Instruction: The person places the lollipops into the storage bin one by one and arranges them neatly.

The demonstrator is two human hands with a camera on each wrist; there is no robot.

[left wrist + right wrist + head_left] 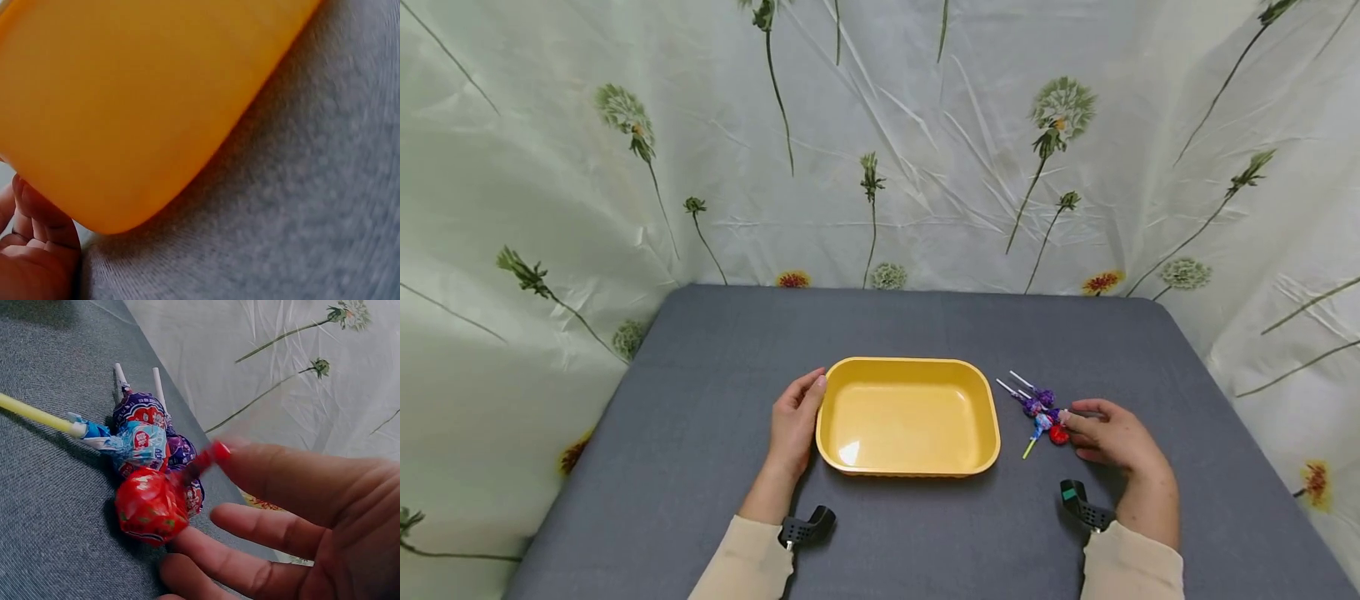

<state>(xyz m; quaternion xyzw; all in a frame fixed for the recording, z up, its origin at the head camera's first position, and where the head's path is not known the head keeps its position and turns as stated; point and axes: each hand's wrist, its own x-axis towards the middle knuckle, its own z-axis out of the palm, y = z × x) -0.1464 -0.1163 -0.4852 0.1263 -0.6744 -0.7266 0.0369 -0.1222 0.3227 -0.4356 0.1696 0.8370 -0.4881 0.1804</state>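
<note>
A yellow rectangular tray (908,467) sits on the table in the head view. My left hand (795,417) grips its left side, thumb at the rim and fingers against the outer wall; the left wrist view shows the fingers (47,225) by the tray wall (125,125). Right of the tray lie several wrapped lollipops: a red one (1058,435), a blue one (1042,423) with a yellow stick, and purple ones (1043,397) with white sticks. My right hand (1112,433) reaches them with fingers spread; its thumb touches the red lollipop's (150,506) stick end, which is blurred.
A grey cloth covers the table (925,542). Behind and at both sides hangs a pale curtain (940,167) printed with dandelions. Black camera mounts (808,527) are strapped to both wrists.
</note>
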